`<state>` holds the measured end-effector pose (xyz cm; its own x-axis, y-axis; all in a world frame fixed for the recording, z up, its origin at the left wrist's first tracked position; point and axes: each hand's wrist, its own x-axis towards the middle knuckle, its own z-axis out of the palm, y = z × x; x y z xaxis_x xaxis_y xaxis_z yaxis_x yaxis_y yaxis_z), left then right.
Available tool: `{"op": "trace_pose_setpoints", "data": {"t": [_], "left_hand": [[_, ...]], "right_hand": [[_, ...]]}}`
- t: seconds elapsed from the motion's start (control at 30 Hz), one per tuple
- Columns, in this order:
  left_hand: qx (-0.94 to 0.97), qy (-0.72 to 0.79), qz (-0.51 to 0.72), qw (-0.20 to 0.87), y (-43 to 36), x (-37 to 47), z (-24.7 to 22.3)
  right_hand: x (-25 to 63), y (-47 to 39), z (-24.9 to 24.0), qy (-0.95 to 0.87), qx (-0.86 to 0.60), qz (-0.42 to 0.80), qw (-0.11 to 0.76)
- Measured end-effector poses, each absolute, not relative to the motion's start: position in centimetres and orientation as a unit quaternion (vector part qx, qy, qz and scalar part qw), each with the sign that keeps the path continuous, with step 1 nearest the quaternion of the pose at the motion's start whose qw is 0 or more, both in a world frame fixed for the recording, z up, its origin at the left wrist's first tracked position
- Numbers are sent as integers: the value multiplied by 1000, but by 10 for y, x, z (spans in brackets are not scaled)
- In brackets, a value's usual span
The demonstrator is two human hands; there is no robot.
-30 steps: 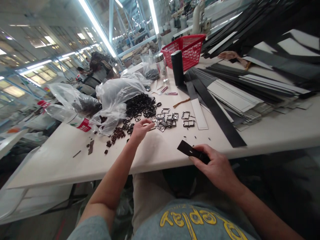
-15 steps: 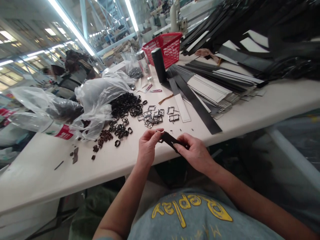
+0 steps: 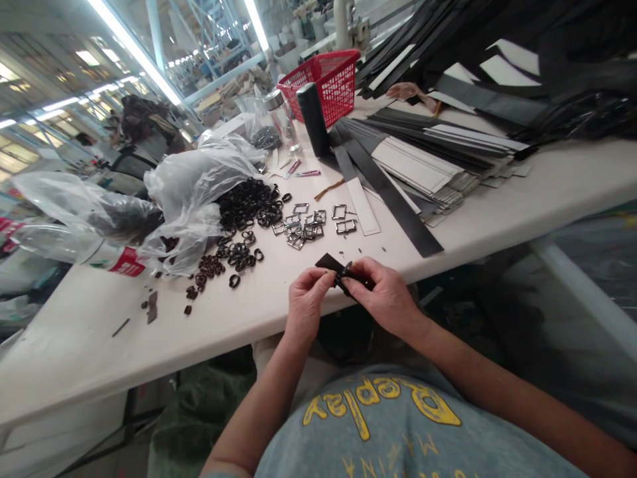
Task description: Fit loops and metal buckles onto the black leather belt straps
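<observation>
A short black strap is held between my hands just over the table's front edge, its free end pointing up and left. My right hand grips it from the right, thumb on top. Thumb and fingertips of my left hand are closed on the strap's middle, against the right fingertips. A small dark piece shows at the pinch, too hidden to name. Beyond the hands lie silver rectangular buckles in a loose heap. To their left spreads a pile of black loops, with small brown pieces in front.
Plastic bags and a clear bottle lie on the left. A red basket, a dark cylinder and a glass jar stand at the back. Stacked strips and a long black strap cover the right side.
My left hand has moved from the strap's far end down toward its middle, beside the right fingertips. The strap's end now sticks out bare. The view has shifted slightly.
</observation>
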<state>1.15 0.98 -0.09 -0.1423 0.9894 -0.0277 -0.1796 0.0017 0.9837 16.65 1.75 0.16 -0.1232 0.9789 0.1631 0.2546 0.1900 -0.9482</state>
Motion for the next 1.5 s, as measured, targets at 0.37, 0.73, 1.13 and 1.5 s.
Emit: {"op": "trace_pose_setpoints", "data": {"t": [0.37,0.73,1.13,1.5], "left_hand": [[407,497,602,475,17,4,3],[368,489,595,522,6,29,-3],[346,461,632,519,7,28,-10],[351,497,628,486,3,35,-17]], "right_hand": [[178,6,-1,-700,-458,425,346],[167,7,1,-657,-428,454,423],[167,8,3,-666,-444,440,406],[165,7,4,-674,-477,400,397]]}}
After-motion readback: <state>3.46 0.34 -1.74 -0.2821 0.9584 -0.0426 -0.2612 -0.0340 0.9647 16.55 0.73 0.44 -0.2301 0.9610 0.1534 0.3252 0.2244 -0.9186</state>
